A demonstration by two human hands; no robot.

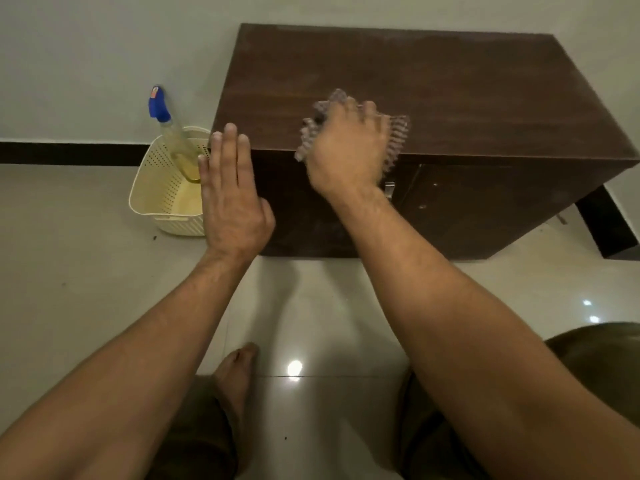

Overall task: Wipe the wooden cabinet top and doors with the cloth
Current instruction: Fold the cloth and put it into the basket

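A: Two hands in view, one cabinet. Start at the left edge.

B: A cream perforated basket point(162, 188) stands on the tiled floor point(69, 265), just beside the cabinet's left side. A spray bottle point(169, 133) with a blue head leans inside it, yellowish liquid in the lower part.

A: Left hand?

B: The left hand point(232, 199) is flat, fingers straight and close together, holding nothing. It lies over the cabinet's front left corner; whether it touches the wood, I cannot tell.

A: Cabinet?

B: The cabinet point(467, 98) is dark brown wood, low, set against the wall point(104, 46). A door point(460, 209) with a metal handle point(389, 190) shows on the front.

A: Right hand and cloth?

B: The right hand point(346, 150) presses palm-down on the cloth point(398, 136), fingers spread over it. The cloth is checked and blurred, lying on the top near the front edge, left of centre, one corner hanging over the edge.
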